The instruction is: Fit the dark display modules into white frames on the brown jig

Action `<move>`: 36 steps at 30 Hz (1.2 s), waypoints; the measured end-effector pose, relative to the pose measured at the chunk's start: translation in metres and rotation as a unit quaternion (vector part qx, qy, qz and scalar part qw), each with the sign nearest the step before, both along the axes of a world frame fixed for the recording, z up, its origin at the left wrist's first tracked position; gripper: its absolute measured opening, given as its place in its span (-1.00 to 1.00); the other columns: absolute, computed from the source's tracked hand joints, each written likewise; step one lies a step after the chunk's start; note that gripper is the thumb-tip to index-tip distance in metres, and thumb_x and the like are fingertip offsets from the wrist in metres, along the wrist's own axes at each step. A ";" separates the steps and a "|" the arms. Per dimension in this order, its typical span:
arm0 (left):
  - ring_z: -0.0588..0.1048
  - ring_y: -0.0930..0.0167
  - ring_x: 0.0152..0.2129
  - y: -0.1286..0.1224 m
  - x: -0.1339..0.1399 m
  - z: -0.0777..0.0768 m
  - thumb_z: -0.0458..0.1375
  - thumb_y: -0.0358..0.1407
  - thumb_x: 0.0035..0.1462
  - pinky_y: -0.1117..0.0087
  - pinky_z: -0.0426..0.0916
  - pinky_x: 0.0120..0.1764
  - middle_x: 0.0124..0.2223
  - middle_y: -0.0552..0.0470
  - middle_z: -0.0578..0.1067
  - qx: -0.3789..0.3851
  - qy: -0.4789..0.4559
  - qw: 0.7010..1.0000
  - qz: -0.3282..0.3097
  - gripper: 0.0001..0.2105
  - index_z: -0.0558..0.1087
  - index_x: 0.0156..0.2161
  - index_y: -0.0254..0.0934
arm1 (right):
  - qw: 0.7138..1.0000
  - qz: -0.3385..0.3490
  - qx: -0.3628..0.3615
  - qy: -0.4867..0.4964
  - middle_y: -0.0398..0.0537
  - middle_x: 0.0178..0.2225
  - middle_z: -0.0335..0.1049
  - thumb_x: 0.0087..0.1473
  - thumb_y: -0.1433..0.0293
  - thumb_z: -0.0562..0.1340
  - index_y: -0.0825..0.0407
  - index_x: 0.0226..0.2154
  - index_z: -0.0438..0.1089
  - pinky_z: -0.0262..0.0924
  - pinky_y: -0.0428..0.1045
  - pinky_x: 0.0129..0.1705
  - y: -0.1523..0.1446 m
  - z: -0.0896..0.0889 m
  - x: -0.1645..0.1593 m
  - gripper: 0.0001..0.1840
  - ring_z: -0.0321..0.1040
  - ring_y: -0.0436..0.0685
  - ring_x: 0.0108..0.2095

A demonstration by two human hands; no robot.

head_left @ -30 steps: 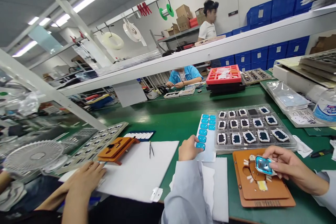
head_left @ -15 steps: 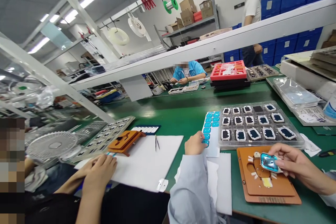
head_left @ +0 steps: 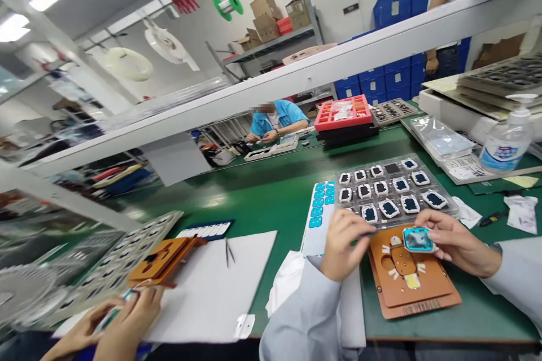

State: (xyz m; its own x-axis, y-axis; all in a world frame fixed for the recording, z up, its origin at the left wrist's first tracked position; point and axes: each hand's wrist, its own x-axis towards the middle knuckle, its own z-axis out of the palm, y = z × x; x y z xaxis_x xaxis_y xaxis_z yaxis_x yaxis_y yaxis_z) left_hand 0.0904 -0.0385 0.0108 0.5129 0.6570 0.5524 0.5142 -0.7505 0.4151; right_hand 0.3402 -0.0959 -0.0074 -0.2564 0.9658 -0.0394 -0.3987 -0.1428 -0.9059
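Observation:
My right hand (head_left: 457, 242) holds a small white-framed part with a shiny blue face (head_left: 418, 238) just above the top of a brown fixture plate (head_left: 417, 293). My left hand (head_left: 345, 242) hovers at the plate's left edge, fingers pinched together toward the part. What the pinch holds is hidden. Behind both hands lies a clear tray (head_left: 392, 190) with rows of similar dark-faced parts. Left of the tray is a white sheet of blue stickers (head_left: 318, 211).
White cloths (head_left: 292, 282) lie under my left sleeve. A co-worker's hands (head_left: 114, 321) work at the lower left beside a white pad (head_left: 203, 293), tweezers (head_left: 227, 251) and an orange fixture (head_left: 163, 259). A pump bottle (head_left: 508, 141) and stacked trays stand at the right.
My left hand has left the sticker sheet and moved right to the brown plate. My right hand stays on the blue part. My view has swung left and down.

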 end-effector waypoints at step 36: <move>0.44 0.33 -0.20 -0.010 0.023 -0.021 0.04 -0.50 0.03 0.19 0.23 -0.11 -0.28 0.11 0.65 0.121 -0.027 0.962 -0.244 -0.74 0.53 -0.24 -0.22 | 0.556 -0.083 0.459 -0.688 0.14 -0.33 0.47 0.21 0.51 0.13 0.13 -0.13 0.48 0.23 0.09 -0.16 0.123 0.027 0.038 -0.76 0.34 0.23 -0.22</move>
State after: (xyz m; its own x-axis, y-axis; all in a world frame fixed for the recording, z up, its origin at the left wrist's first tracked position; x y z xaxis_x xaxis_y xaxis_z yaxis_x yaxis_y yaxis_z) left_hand 0.1137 -0.0486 -0.0103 0.6943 0.1945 0.6929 0.0591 -0.9749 0.2145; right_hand 0.3778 0.0275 0.0198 -0.4973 0.7468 0.4416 0.8235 0.5665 -0.0305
